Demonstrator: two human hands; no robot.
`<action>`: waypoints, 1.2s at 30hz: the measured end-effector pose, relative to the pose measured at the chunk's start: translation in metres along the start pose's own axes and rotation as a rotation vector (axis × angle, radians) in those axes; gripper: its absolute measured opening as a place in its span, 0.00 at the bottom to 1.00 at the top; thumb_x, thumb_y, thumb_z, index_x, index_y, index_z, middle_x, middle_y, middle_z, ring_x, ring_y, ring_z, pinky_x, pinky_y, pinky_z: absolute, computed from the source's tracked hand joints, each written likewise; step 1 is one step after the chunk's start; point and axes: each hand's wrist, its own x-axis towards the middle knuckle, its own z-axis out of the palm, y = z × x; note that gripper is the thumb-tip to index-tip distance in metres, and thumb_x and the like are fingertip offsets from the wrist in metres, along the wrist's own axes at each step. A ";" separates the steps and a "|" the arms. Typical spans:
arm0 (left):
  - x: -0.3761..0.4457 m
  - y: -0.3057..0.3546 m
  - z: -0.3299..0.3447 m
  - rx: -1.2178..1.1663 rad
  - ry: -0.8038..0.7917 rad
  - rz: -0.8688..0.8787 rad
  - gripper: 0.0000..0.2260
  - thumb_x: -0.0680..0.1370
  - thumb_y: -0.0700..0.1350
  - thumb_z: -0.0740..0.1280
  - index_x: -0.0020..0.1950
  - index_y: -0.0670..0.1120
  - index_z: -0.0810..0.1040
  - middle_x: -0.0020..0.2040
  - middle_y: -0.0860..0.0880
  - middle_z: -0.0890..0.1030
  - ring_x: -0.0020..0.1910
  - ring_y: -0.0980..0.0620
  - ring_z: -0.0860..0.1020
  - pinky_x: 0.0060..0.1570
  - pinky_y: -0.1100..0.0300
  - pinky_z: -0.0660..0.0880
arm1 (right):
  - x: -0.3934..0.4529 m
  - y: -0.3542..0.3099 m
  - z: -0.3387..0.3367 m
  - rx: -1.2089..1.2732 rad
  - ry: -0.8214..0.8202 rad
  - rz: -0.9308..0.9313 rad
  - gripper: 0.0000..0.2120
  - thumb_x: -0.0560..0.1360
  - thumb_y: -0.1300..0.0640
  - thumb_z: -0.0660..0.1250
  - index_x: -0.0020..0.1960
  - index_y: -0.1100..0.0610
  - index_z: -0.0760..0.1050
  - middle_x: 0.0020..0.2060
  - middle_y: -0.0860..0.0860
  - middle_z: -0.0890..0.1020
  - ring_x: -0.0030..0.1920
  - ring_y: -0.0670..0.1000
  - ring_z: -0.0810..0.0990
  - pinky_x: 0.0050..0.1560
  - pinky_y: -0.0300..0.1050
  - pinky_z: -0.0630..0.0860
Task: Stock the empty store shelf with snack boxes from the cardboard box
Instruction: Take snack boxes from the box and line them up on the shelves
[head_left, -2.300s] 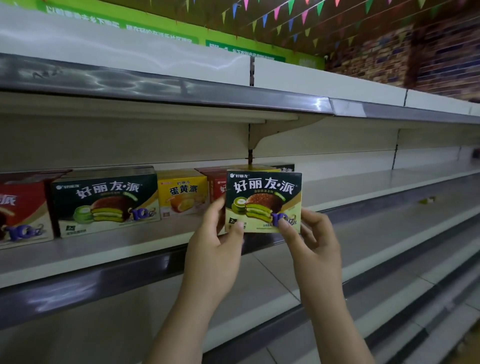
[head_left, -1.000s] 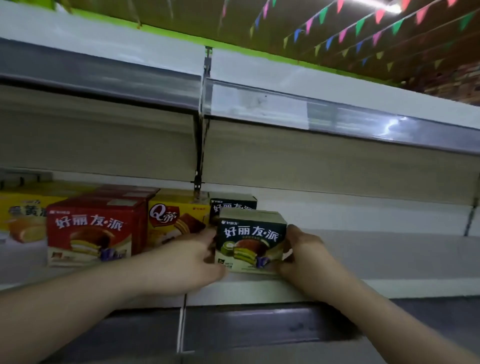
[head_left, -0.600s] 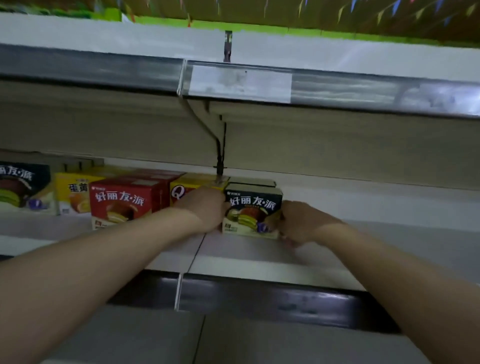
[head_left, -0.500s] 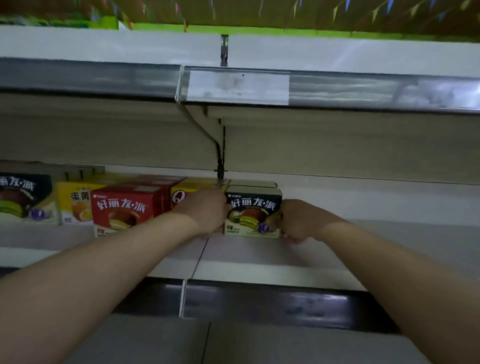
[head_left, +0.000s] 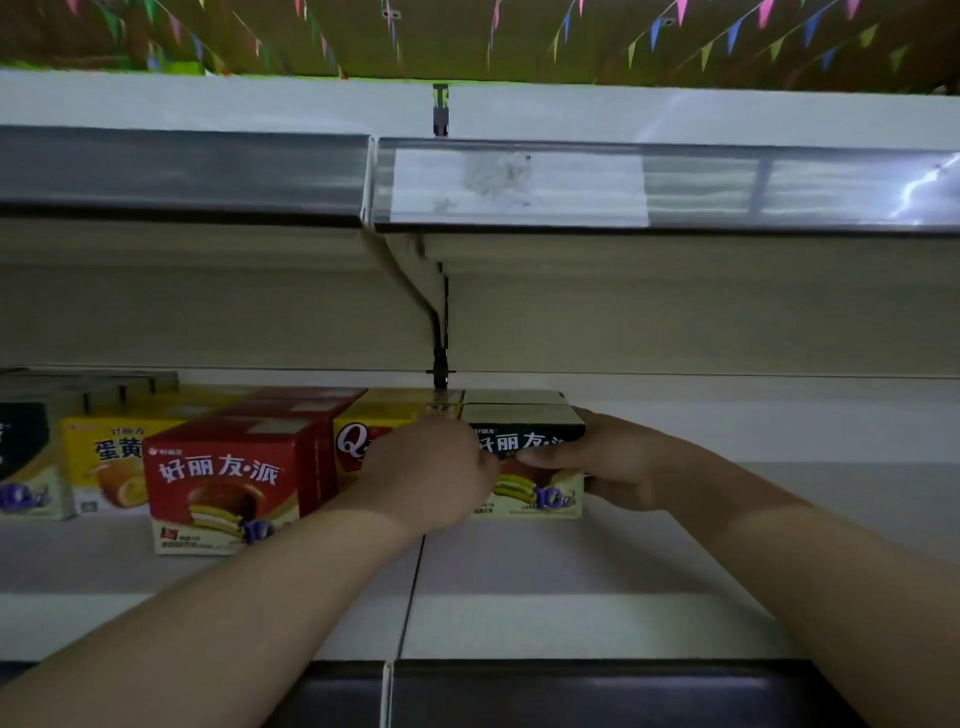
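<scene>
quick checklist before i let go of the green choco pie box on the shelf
1. Green box base flat on the shelf: ok.
2. Front face upright and facing outward: ok.
3. Snug beside the yellow Q box on its left: cannot tell, the left hand covers the join.
4. In line with the red box front: not ok, the red box stands further forward.
5. Right hand grip free to slide off the box's right side: ok, bare shelf there.
6. Pushed against the box behind it: cannot tell.
</scene>
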 end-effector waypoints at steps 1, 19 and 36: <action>0.001 -0.001 0.000 -0.013 0.000 0.009 0.21 0.81 0.50 0.56 0.29 0.45 0.62 0.30 0.48 0.66 0.29 0.51 0.66 0.29 0.59 0.58 | 0.002 0.002 -0.001 0.020 -0.001 -0.025 0.18 0.74 0.65 0.68 0.62 0.53 0.76 0.54 0.52 0.84 0.53 0.50 0.83 0.49 0.39 0.80; -0.014 -0.014 0.004 -0.151 -0.056 -0.029 0.20 0.77 0.58 0.64 0.34 0.43 0.76 0.34 0.47 0.78 0.37 0.47 0.79 0.33 0.59 0.67 | -0.007 0.008 0.001 -0.793 0.485 -0.148 0.68 0.62 0.38 0.77 0.76 0.55 0.27 0.78 0.57 0.43 0.78 0.57 0.43 0.76 0.54 0.50; -0.274 -0.131 -0.112 0.766 -0.270 -0.042 0.10 0.80 0.48 0.57 0.52 0.46 0.75 0.45 0.46 0.82 0.43 0.41 0.80 0.36 0.55 0.71 | -0.065 -0.075 0.256 -1.857 -0.087 -0.992 0.15 0.76 0.57 0.63 0.63 0.54 0.71 0.54 0.54 0.78 0.51 0.58 0.78 0.37 0.46 0.67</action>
